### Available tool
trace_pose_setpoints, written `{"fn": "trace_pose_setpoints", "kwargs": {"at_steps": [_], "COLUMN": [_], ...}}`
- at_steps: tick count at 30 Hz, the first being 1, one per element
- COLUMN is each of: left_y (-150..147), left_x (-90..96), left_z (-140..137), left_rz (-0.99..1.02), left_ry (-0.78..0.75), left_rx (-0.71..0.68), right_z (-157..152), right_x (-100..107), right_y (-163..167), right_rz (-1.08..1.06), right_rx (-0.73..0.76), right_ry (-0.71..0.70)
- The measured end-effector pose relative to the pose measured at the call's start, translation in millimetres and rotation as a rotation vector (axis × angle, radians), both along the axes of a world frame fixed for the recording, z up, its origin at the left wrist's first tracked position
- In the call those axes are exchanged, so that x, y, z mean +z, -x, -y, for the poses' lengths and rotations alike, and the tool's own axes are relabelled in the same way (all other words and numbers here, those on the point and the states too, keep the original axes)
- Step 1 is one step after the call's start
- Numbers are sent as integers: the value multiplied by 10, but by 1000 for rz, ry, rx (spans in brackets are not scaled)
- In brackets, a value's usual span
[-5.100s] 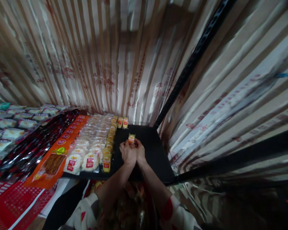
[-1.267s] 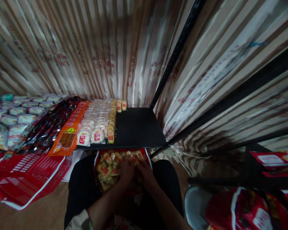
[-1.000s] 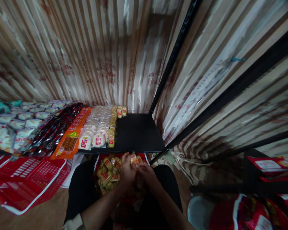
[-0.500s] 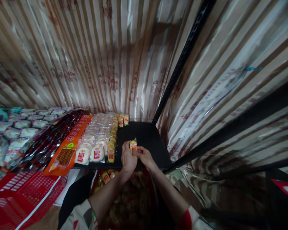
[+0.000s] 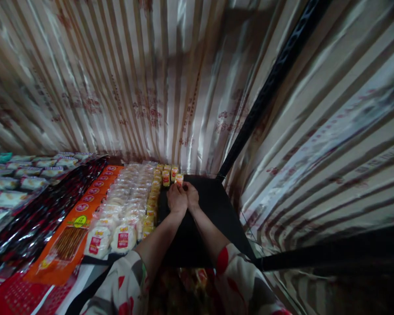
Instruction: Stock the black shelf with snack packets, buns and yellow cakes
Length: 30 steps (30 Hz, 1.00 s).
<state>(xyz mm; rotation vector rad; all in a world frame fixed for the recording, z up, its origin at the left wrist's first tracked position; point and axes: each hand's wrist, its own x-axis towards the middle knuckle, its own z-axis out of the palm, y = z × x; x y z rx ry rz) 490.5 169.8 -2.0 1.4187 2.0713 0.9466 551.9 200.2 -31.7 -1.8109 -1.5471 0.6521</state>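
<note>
Near the back of the black shelf (image 5: 203, 214), both my hands are closed around one small yellow packaged snack (image 5: 179, 179) with a red and white label. My left hand (image 5: 177, 197) grips its left and front side. My right hand (image 5: 191, 195) pinches it from the right, the fingertips partly hidden. The snack stands upright, just in front of a few matching yellow packs (image 5: 166, 178) at the back edge. A long row of the same yellow packs (image 5: 153, 197) runs along the left of my arms.
Left of the yellow row lie clear-wrapped white round cakes (image 5: 123, 238), an orange pack of sticks (image 5: 68, 240), dark shiny packets (image 5: 52, 205) and white wrapped snacks (image 5: 33, 181). A red basket (image 5: 13, 295) is at lower left. A black post (image 5: 259, 105) and striped sheeting surround the shelf.
Both hands have moved forward, carrying the yellow snack from the shelf's front to the packs at the back. The view has shifted closer over the shelf.
</note>
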Motion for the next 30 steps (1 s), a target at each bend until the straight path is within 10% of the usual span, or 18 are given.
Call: {"fn": "trace_pose_setpoints", "kwargs": {"at_steps": [30], "left_y": [74], "left_x": [-192], "left_z": [-221], "left_rz": [14], "left_ry": [-55], "left_rx": [116], "right_z": [-379], "right_x": [-444], "right_y": [207], "right_rz": [216], "right_rx": [105], "right_ry": [-124]}}
